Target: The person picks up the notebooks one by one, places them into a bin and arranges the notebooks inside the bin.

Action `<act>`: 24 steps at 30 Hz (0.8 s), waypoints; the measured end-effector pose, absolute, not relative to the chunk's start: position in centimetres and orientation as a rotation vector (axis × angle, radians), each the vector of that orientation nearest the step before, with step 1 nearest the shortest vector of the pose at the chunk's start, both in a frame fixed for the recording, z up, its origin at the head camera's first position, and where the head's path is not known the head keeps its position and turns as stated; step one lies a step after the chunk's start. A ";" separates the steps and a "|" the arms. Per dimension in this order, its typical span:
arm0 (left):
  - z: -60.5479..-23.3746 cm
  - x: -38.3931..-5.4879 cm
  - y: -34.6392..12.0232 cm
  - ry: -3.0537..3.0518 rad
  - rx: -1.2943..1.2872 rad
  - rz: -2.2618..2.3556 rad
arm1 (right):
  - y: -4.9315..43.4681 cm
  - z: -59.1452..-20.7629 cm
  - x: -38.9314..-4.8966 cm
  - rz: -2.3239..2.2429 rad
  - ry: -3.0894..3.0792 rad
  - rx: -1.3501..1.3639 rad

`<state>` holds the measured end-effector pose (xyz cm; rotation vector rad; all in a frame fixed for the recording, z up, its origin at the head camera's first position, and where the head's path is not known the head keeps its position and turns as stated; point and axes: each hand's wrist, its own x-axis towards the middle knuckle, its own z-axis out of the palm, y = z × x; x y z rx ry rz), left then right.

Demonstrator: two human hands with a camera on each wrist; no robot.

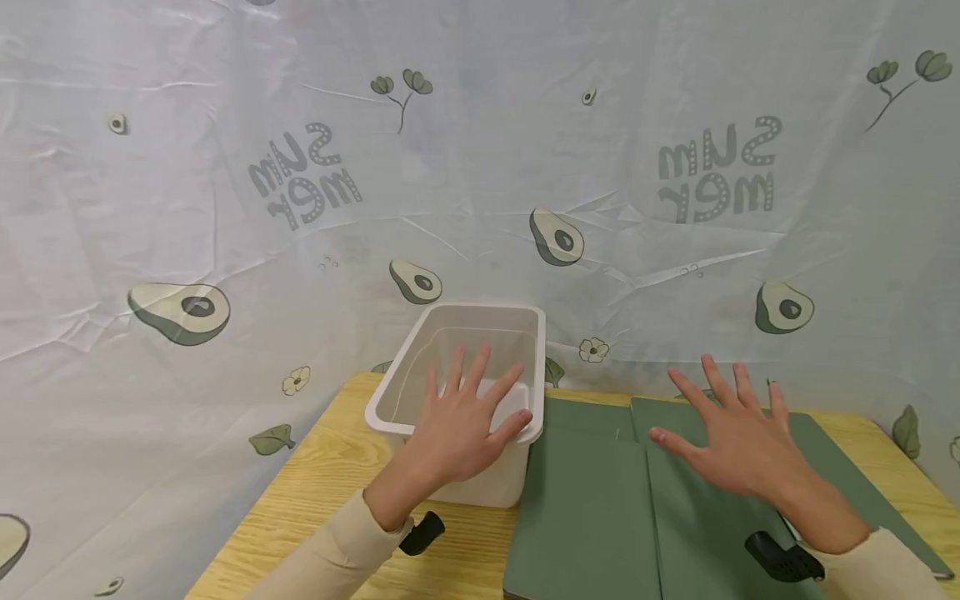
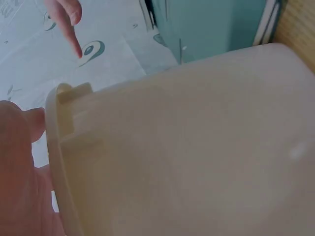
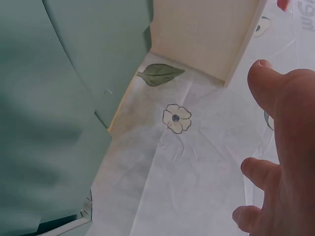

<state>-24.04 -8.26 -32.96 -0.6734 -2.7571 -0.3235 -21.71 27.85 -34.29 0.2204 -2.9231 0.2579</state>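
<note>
- A white plastic bin [image 1: 480, 485] stands upright beneath the left grip [image 1: 461, 429], its mouth opening upward and reaching forward past the fingertips.
- The left grip is spread wide, palm down, fingers stretched over the bin's mouth and nothing held. In the left wrist view its thumb lies right by the bin's rim; whether they touch, I cannot tell.
- Overlapping green folders [image 1: 588, 517] lie to the right of the left grip and beneath the right grip [image 1: 738, 446], their nearest edge just beside the bin.
- The right grip is also wide, fingers fanned out and holding nothing, above the folders. The right wrist view shows the folders off to its thumb side, with the bin's wall beyond them.
- Behind each grip sits a black wrist device [image 1: 422, 534], next to the cuff of a cream sleeve [image 1: 330, 546].
- Below both grips, a wood-grained worktop [image 1: 322, 458] carries the bin and folders.
- Ahead of both grips hangs a pale, creased cloth [image 1: 480, 167] printed with avocados, flowers, leaves and mirrored "summer" lettering.
</note>
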 end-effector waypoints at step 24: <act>-39.0 -20.3 -11.8 -2.292 -0.653 -0.180 | 30.0 -35.0 -21.1 0.240 -2.930 0.167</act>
